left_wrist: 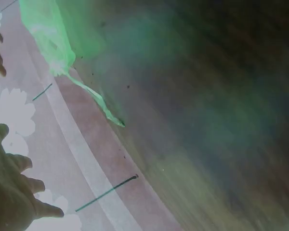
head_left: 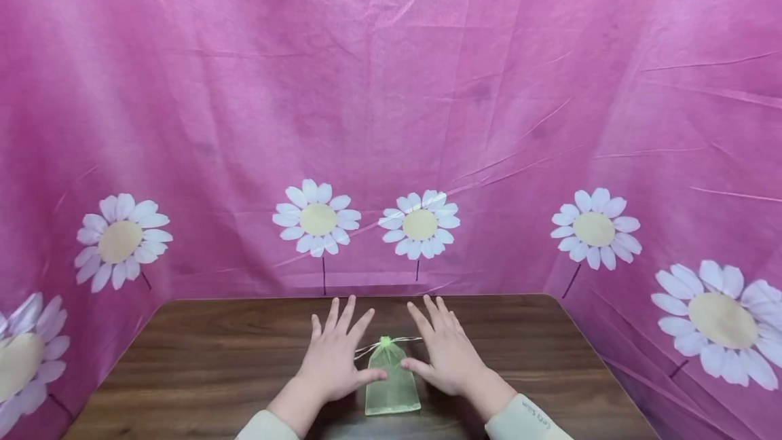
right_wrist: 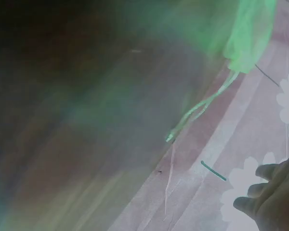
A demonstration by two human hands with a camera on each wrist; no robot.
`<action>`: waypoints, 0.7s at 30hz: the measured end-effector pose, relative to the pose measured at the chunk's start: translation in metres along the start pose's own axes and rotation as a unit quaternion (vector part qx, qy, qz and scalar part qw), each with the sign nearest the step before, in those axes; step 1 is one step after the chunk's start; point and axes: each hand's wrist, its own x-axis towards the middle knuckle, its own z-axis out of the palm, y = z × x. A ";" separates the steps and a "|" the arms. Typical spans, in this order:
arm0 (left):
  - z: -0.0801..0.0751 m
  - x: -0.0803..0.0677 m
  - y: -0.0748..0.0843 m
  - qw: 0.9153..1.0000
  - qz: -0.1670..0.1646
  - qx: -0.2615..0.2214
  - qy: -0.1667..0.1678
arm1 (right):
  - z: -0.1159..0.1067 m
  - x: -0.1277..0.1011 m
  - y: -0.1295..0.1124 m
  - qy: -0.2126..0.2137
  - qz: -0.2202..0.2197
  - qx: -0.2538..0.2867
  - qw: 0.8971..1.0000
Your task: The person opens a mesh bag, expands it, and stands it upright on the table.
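Observation:
A small light-green mesh drawstring pouch lies on the wooden table, its gathered neck toward the far side and its cords spread left and right. To its left is my left hand, fingers straight and spread, the thumb reaching over the pouch's left edge in the head view. My right hand mirrors it on the other side, its thumb tip overlapping the pouch's right edge. Neither hand grips anything. In the left wrist view the pouch shows at the top with one cord trailing; the right wrist view shows its other cord.
The dark brown wooden table ends at a far edge just beyond the fingertips. Behind and beside it hangs a pink cloth printed with white daisies and lettering.

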 end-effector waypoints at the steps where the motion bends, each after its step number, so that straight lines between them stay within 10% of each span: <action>1: -0.001 0.001 -0.002 1.000 -0.005 -0.008 0.004 | -0.002 0.002 0.000 0.005 0.003 0.010 1.000; 21: 0.005 0.010 -0.017 0.984 -0.107 -0.138 -0.015 | 0.014 0.016 0.000 0.030 0.070 0.143 0.987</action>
